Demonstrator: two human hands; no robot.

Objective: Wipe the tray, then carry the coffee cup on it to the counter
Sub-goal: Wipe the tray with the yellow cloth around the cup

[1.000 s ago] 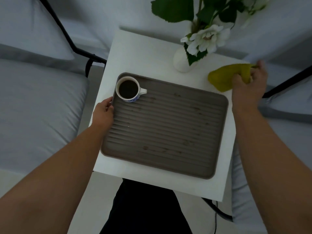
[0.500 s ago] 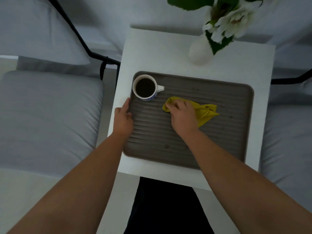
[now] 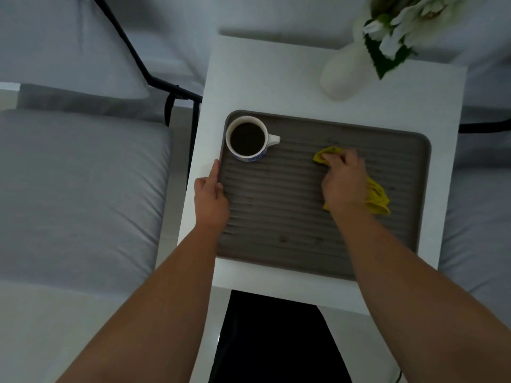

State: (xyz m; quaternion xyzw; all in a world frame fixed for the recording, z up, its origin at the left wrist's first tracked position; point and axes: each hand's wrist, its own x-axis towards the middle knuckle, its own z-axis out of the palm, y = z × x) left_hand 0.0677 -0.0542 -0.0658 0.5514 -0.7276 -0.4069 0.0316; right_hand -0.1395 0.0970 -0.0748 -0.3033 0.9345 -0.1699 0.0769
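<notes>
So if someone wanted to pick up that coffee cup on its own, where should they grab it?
Probably by the small handle, coming from the cup's right, over the open middle of the tray. The coffee cup stands upright and looks nearly full, and it sits tight in the tray's far left corner, so the rim crowds the other sides.

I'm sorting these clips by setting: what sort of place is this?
Probably a home sitting area or lounge: a small white side table stands between grey cushioned seats with black metal frames, and a white vase of flowers sits behind the tray. No counter is in view.
</notes>
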